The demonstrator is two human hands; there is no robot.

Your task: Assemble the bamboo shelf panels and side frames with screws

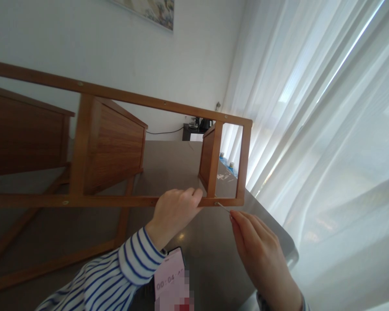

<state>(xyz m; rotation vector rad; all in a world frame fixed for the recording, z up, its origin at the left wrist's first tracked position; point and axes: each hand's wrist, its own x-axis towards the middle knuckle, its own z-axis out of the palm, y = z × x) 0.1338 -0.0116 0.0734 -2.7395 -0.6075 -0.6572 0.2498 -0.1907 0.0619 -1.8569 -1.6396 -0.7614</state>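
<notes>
A brown wooden shelf frame [142, 100] lies sideways across the view, its slanted panels [118, 147] set between the rails. My left hand [175, 211] is closed around the lower rail near its right end. Just right of it, my right hand [259, 246] pinches a thin metal hex key [224, 208]. The tip of the key meets a round bolt head [216, 203] in the lower rail. More bolt heads show along both rails, such as one at the lower left [65, 202]. My right fingers hide the rest of the key.
Under the frame is a grey table [168, 164] with a rounded right corner. A phone [170, 276] showing a timer lies near my left sleeve. Bottles [231, 166] stand behind the frame's right end. White curtains [327, 129] hang at the right.
</notes>
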